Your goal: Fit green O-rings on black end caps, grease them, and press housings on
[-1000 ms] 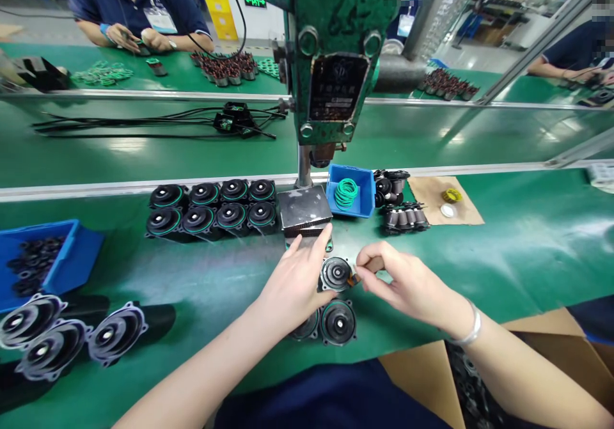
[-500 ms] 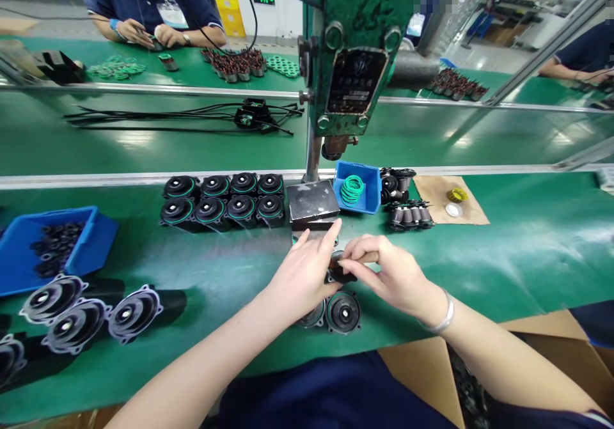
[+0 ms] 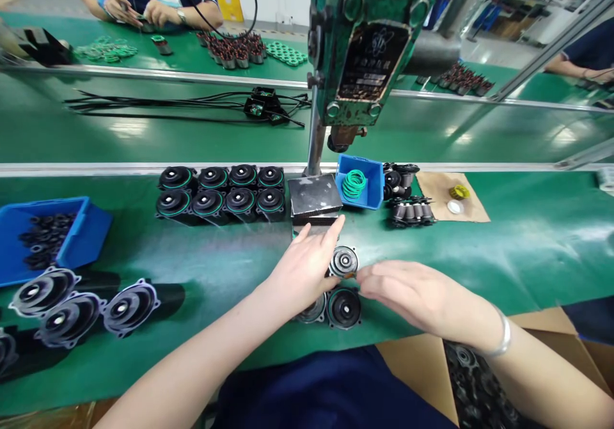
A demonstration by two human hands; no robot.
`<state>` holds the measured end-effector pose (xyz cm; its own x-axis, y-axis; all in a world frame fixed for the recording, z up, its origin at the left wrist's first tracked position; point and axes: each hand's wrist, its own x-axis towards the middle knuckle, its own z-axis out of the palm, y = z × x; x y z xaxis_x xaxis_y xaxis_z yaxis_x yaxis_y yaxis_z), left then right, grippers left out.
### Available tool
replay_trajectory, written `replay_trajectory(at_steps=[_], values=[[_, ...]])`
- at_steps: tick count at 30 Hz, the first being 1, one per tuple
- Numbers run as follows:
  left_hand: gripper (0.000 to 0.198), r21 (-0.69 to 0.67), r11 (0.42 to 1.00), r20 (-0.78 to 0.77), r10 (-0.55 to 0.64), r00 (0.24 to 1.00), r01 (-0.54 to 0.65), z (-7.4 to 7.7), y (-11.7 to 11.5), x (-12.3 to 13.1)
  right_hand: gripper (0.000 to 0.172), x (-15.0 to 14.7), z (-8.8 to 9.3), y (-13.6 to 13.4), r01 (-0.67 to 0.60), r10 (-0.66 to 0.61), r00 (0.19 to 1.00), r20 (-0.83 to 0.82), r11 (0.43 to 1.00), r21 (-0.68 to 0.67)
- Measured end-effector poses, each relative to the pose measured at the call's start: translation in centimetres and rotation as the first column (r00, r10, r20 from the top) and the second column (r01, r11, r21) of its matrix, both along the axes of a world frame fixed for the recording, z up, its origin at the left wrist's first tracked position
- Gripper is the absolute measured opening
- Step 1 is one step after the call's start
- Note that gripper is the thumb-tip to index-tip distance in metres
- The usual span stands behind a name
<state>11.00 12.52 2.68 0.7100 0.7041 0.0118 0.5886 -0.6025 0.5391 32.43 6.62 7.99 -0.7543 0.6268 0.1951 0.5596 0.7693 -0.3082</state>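
My left hand (image 3: 307,269) reaches over several round dark motors, index finger stretched forward and thumb against the near edge of one motor (image 3: 344,261). It steadies that motor from the left; the rest of its grip is hidden. My right hand (image 3: 407,291) is just right of it, fingers bent together around a small brownish, stick-like piece (image 3: 351,275), mostly hidden by the fingers. Nearer to me stands another motor (image 3: 344,307) with a bright shaft tip. A third motor (image 3: 314,311) is partly under my left wrist.
A green press (image 3: 369,52) hangs above a metal block (image 3: 314,195). Motors with green rings (image 3: 240,200) stand left of it. A blue bin (image 3: 374,189) holds green rings (image 3: 354,185); another blue bin (image 3: 96,231) holds small black parts. A co-worker (image 3: 144,0) sits opposite.
My right hand has drawn back to the right and toward me, uncovering the motor's top. The left hand stays in place. The whole view has shifted slightly.
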Motion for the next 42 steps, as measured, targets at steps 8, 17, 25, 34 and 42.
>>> replay_trajectory(at_steps=[8, 17, 25, 34, 42], values=[[0.101, 0.009, 1.000, -0.013, -0.002, 1.000, 0.002, 0.4, -0.2, 0.0, 0.029, 1.0, 1.1, -0.5, -0.017, 0.011, 0.998, 0.069, 0.995, 0.095], [0.108, 0.058, 0.998, 0.065, 0.006, 0.998, -0.010, 1.6, -5.6, -3.2, 0.012, 1.1, 0.0, -1.0, 0.031, -0.169, 0.904, -0.392, 0.942, -0.336], [0.103, 0.136, 0.987, 0.030, 0.081, 0.996, -0.084, -1.2, -7.2, -2.5, 0.012, -0.6, -0.6, 0.8, -0.044, -0.100, 0.961, -0.257, 0.865, -0.500], [0.106, 0.121, 0.987, 0.068, 0.096, 0.993, -0.103, -1.5, -7.2, -2.5, 0.012, -0.9, 0.3, 1.6, 0.065, -0.114, 0.990, -0.082, 0.889, -0.453], [0.104, 0.096, 0.989, 0.095, 0.099, 0.990, -0.109, -1.5, -7.1, -2.4, 0.006, 0.5, -0.6, -1.1, 0.162, -0.239, 0.961, -0.142, 0.895, -0.416]])
